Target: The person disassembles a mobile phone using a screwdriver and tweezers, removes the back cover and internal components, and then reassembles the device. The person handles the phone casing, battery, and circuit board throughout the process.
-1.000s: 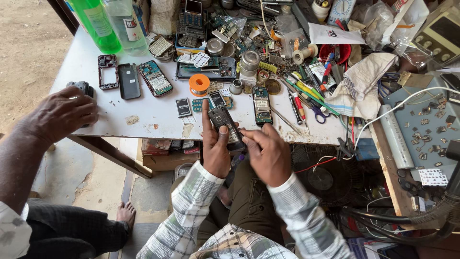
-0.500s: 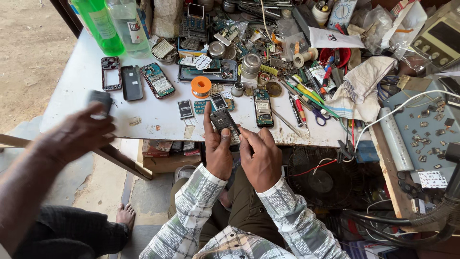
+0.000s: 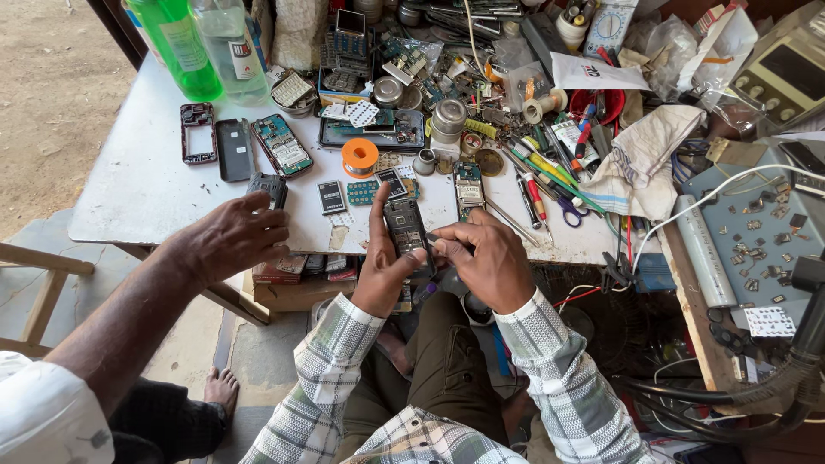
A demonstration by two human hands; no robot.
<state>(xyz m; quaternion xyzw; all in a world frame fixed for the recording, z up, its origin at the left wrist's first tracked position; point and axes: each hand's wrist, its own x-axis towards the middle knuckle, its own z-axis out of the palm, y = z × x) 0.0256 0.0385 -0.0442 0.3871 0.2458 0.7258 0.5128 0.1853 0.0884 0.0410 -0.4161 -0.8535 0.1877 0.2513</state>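
Checked flannel sleeves frame what I see nearest: my left hand (image 3: 385, 268) cradles a small dark phone body (image 3: 406, 227) from below at the table's front edge, thumb up along its left side and fingers wrapped behind. My right hand (image 3: 491, 259) comes in from the right, thumb and forefinger pinched on the phone's lower right edge; whether a tool sits in that pinch I cannot tell.

To the left, another person's hand (image 3: 234, 234) rests on the white table (image 3: 137, 189), fingers loosely curled over a small dark part (image 3: 268, 186).

Just beyond the phone lie one small black battery-like rectangle with a pale label (image 3: 332, 197), a green keypad board (image 3: 363, 192) and a green circuit board (image 3: 468, 182). Further left, three flat phone pieces sit in a row: a red-rimmed frame (image 3: 198, 132), a black back cover (image 3: 233, 149) and an opened phone showing a green board (image 3: 281, 144). One orange reel of tape (image 3: 359, 157) stands near them.

Farther right, a crumpled white cloth (image 3: 644, 159) lies beside a bundle of pens and scissors.

At the far edge stand two plastic bottles, one green (image 3: 177, 45) and one clear with a red-and-white label (image 3: 229, 47).
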